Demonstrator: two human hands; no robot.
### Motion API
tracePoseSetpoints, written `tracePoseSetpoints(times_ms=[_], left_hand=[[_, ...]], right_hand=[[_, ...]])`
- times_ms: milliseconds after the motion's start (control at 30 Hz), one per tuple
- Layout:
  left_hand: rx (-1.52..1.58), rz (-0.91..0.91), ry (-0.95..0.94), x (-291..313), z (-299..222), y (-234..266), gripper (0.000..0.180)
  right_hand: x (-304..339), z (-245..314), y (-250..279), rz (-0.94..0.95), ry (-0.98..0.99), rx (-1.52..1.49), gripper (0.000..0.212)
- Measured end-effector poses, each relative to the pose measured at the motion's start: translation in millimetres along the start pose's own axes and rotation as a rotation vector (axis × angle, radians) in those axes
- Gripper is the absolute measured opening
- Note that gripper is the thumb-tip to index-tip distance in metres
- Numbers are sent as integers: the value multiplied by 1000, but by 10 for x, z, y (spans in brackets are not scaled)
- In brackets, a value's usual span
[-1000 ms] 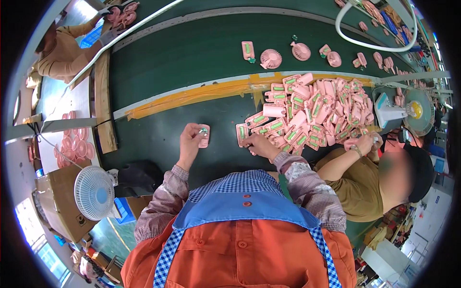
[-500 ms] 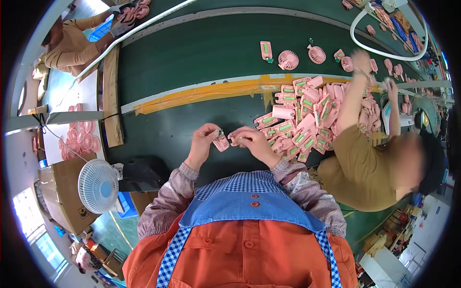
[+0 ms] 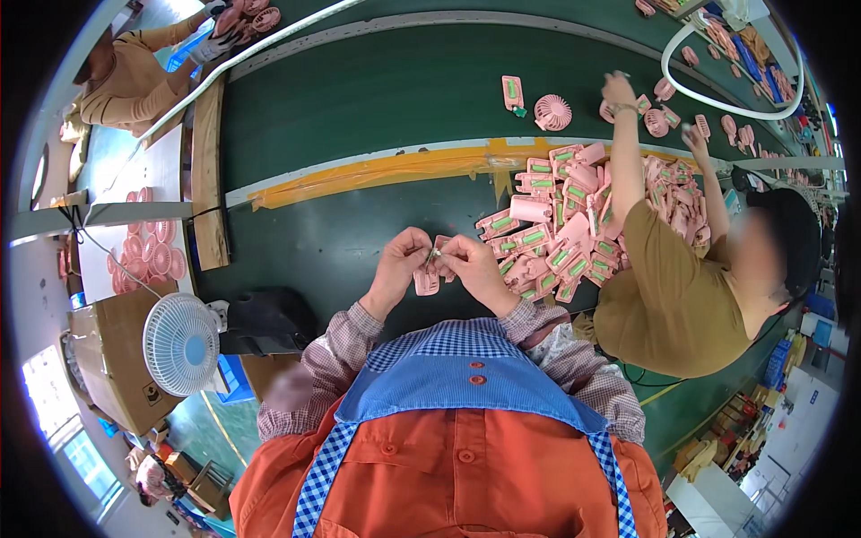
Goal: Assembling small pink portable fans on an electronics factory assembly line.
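Note:
In front of my apron, both hands meet over a small pink plastic fan part (image 3: 427, 282). My left hand (image 3: 395, 273) pinches at its upper left side, thumb and forefinger closed. My right hand (image 3: 477, 271) is closed in a pinch against the upper right side, fingertips almost touching those of the left. Between the fingertips shows a tiny green and whitish piece (image 3: 434, 255), too small to name. Just right of my right hand lies a heap of pink casings (image 3: 529, 210), many with green strips inside.
Beyond a ledge with yellow tape (image 3: 359, 184), a green belt (image 3: 359, 99) carries a pink casing (image 3: 512, 92) and round pink fan heads (image 3: 552, 112). A co-worker (image 3: 682, 287) at right reaches over the heap. A white fan (image 3: 181, 343) stands at left.
My hands have come together, and the pink part has shifted right between them. Pieces on the belt have slid right. The co-worker's arm has swung left to a fan head on the belt.

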State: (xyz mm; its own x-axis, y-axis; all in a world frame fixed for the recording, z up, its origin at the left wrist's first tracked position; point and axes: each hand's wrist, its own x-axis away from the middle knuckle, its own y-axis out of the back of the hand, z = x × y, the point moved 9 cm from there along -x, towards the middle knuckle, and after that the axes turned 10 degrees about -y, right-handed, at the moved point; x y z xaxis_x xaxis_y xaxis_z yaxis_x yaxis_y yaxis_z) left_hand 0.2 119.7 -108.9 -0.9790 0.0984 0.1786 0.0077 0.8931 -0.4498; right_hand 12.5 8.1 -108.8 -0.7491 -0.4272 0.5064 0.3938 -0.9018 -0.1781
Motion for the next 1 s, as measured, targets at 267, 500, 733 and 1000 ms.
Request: tracePoseSetpoints(times_ms=[267,500,733,1000], left_hand=[[-104,12,40,35,-40,-12,8],[-468,72,-72,17,-253,-132,7],[-787,166,-415,82,-408,-241,16],[-953,198,-489,180,-412,-307,20]], right_hand=[[47,156,-18,-10,11,22,1],[35,72,-6,-34,-26,83,1],[59,-43,-49,132,-308,-220,13],[62,-108,-24,114,-393,-130,15]])
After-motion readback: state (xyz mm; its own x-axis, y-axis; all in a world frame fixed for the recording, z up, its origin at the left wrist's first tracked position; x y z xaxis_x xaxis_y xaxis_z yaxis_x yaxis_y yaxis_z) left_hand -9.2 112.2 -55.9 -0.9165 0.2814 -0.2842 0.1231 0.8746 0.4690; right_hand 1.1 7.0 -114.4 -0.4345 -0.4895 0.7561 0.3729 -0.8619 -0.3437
